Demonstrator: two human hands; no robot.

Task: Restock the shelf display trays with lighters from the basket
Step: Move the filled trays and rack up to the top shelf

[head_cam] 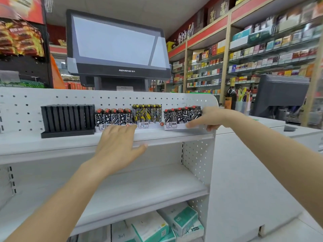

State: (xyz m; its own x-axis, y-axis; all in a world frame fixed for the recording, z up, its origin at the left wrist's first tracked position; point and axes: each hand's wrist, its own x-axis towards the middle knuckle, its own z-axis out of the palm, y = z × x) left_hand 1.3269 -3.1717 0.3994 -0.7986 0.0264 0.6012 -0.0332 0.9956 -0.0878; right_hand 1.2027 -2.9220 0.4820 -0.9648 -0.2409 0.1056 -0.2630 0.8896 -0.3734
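Up on the top shelf (70, 142) of the white pegboard unit, three display trays of patterned lighters are lined up beside an empty black slotted tray (67, 119). The left hand (118, 144) is held flat, fingers straight and spread, over the shelf edge, its fingertips reaching the front of the left lighter tray (113, 119). The middle tray (146, 115) of yellow-patterned lighters is touched by neither hand. The right hand (208, 119) is pressed against the right lighter tray (181, 117), index finger stretched along its front, the other fingers curled under the shelf end. The basket cannot be seen. A cash-register monitor (117, 48) is seen behind the unit.
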